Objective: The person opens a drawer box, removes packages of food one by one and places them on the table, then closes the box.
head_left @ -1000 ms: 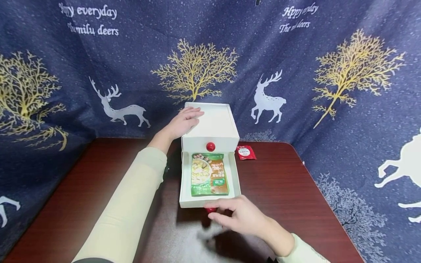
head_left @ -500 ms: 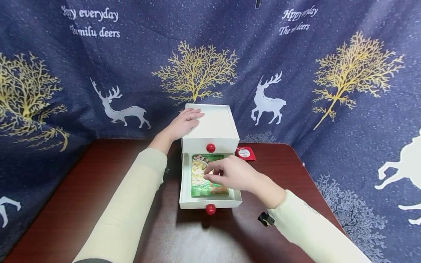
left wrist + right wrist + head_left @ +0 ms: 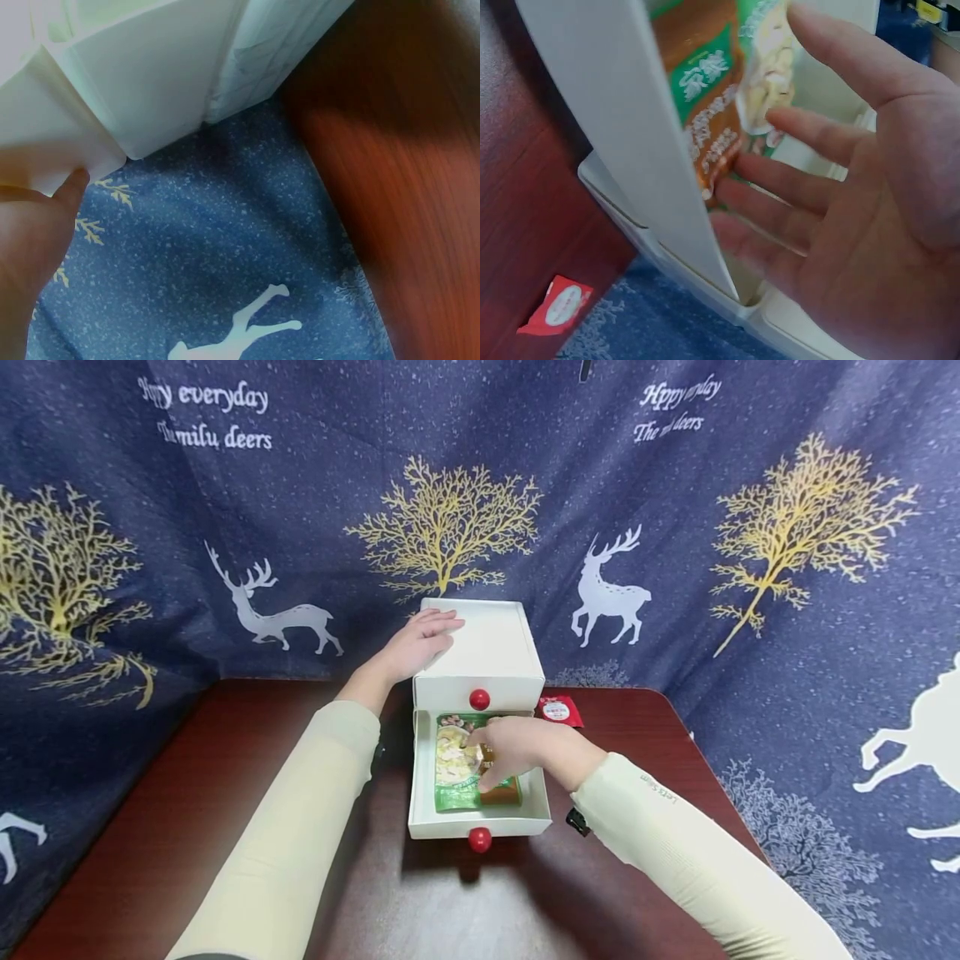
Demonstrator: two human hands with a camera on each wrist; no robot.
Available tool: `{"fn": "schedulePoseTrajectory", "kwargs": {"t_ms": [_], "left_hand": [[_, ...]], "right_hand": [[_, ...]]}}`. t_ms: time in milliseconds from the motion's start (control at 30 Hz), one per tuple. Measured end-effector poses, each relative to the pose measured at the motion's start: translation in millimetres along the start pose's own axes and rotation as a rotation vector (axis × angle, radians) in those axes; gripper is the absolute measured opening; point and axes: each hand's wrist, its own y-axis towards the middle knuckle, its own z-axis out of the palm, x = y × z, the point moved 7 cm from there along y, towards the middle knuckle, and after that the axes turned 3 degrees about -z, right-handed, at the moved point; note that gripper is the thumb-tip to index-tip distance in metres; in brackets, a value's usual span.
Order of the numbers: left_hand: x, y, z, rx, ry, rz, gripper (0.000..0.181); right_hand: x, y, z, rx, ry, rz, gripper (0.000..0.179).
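A small white drawer box (image 3: pixel 491 639) stands on the table with its lower drawer (image 3: pixel 480 829) pulled out. Inside that drawer lies a green and brown soup packet (image 3: pixel 455 772) printed with a bowl of food. My left hand (image 3: pixel 420 642) rests on the left side of the box top, fingers stretched across it; in the left wrist view only part of this hand shows at the box's edge. My right hand (image 3: pixel 517 747) is inside the drawer over the packet, partly covering it. In the right wrist view its fingers (image 3: pixel 780 184) are spread, tips at the packet's surface, thumb held apart.
Red ball knobs sit on the upper drawer front (image 3: pixel 442 693) and the lower one. A small red sachet (image 3: pixel 558 711) lies on the brown table (image 3: pixel 622 752) right of the box. A dark blue cloth (image 3: pixel 300 527) with deer and trees hangs behind.
My right hand has left the lower drawer's red knob and moved up and forward into the drawer, over the packet. The left hand stays on the box top.
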Motion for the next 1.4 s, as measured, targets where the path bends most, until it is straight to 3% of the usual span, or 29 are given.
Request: {"fn": "schedulePoseTrajectory", "kwargs": {"t_ms": [200,433,867,1167,1400], "left_hand": [[0.4,0.9,1.6,0.006,0.001,0.002,0.053],[-0.7,-1.0,0.5,-0.003,0.000,0.005,0.052],[0.8,-0.9,-0.7,-0.010,0.009,0.008,0.052],[-0.9,-0.8,-0.5,-0.007,0.003,0.016,0.051],[-1.7,-2.4,0.1,-0.005,-0.012,0.015,0.051]], "right_hand": [[-2,4.0,11,0.033,-0.089,0.048,0.102],[-1,3.9,16,0.040,-0.188,0.065,0.116],[-5,7.5,20,-0.027,-0.212,0.010,0.110],[-3,7.0,19,-0.062,-0.306,-0.010,0.109],[-2,3.5,18,-0.071,-0.270,-0.021,0.097]]}}
